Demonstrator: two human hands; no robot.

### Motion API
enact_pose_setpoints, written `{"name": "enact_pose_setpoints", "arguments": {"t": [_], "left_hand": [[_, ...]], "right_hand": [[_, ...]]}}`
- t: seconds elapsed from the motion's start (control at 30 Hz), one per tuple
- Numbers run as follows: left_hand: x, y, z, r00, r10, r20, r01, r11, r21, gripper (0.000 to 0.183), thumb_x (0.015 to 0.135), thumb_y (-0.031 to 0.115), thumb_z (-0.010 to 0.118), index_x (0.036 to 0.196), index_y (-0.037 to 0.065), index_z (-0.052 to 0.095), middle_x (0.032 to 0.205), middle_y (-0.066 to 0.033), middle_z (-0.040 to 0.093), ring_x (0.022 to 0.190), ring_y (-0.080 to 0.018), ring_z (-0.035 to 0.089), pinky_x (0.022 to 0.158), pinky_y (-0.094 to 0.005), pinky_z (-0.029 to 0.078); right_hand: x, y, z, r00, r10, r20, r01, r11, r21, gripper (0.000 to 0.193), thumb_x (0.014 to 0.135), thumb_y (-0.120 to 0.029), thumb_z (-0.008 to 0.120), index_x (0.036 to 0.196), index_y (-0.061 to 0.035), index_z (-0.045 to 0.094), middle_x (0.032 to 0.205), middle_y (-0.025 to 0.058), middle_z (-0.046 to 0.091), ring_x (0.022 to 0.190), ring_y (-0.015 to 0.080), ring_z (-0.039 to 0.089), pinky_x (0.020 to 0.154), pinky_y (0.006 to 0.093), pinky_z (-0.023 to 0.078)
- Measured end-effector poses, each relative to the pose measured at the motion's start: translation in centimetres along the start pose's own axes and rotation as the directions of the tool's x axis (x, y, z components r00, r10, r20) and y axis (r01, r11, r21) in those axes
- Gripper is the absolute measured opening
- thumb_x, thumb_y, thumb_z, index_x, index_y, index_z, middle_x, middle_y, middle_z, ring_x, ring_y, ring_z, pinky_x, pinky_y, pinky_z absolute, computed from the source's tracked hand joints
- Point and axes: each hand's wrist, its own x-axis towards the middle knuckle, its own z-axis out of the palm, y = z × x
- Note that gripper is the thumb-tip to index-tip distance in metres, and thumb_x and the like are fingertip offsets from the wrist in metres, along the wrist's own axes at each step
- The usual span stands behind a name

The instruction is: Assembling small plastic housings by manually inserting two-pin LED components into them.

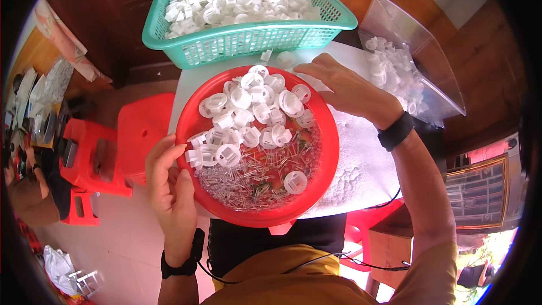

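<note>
A round red basin (pixel 333 152) sits on the white table in front of me. White round plastic fittings (pixel 240 99) are heaped in its far half, and many small clear pins (pixel 237 183) cover its near half. One loose white fitting (pixel 295 182) lies on the pins at the near right. My left hand (pixel 171 183) is at the basin's left rim, thumb and fingers apart; whether it touches the rim I cannot tell. Over the far right rim reaches my right hand (pixel 344 87), fingers extended and apart. Its fingertips are near a white fitting (pixel 286 59) lying on the table.
Behind the basin, a green basket (pixel 248 36) is piled with white fittings. A clear plastic bin (pixel 435 79) at the right holds more. Red stools (pixel 144 130) stand at the left, where another person (pixel 36 197) sits. A cable (pixel 316 262) crosses my lap.
</note>
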Motion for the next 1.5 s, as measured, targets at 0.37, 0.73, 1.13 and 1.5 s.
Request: {"name": "enact_pose_setpoints", "arguments": {"t": [0.37,0.73,1.13,1.5], "left_hand": [[0.0,-0.3,-0.2,0.999,0.048,-0.018,-0.048,0.999,0.026,0.039,0.081,-0.013,0.043,0.113,0.001,0.058,0.132,-0.0120,0.046,0.117,-0.0192,0.049,0.095,-0.0289,0.040],[0.3,-0.1,-0.8,0.994,0.090,0.066,-0.093,0.995,0.045,0.031,0.088,0.002,0.052,0.118,0.003,0.058,0.136,-0.0107,0.045,0.109,-0.0154,0.051,0.089,-0.0266,0.040],[-1.3,2.3,-0.5,0.990,0.111,0.087,-0.132,0.951,0.281,0.037,0.086,0.002,0.055,0.123,0.004,0.054,0.143,-0.0115,0.037,0.109,-0.0178,0.050,0.094,-0.0323,0.040],[-4.5,7.1,2.2,0.843,-0.109,0.527,0.226,0.960,-0.163,0.040,0.101,0.025,0.042,0.122,-0.007,0.052,0.117,-0.0174,0.058,0.094,-0.0201,0.060,0.081,-0.0315,0.048]], "right_hand": [[0.0,0.1,-1.4,0.990,0.109,-0.086,-0.112,0.993,-0.038,0.030,0.084,-0.010,0.061,0.113,-0.0030,0.057,0.108,0.0123,0.056,0.085,0.0227,0.059,0.074,0.0337,0.049],[0.6,-6.6,-0.9,0.996,-0.039,-0.084,0.065,0.944,0.325,0.038,0.085,-0.014,0.063,0.118,0.0003,0.053,0.107,0.0181,0.054,0.088,0.0253,0.061,0.076,0.0345,0.050],[-5.8,-9.7,-0.3,0.992,0.044,-0.118,-0.008,0.956,0.295,0.061,0.075,-0.002,0.073,0.128,0.0011,0.044,0.116,0.0137,0.051,0.090,0.0216,0.061,0.071,0.0321,0.052],[-7.8,-13.9,2.6,0.896,0.141,-0.421,0.187,0.740,0.646,0.067,0.076,-0.002,0.076,0.132,0.0019,0.039,0.129,0.0161,0.043,0.101,0.0242,0.060,0.076,0.0312,0.055]]}}
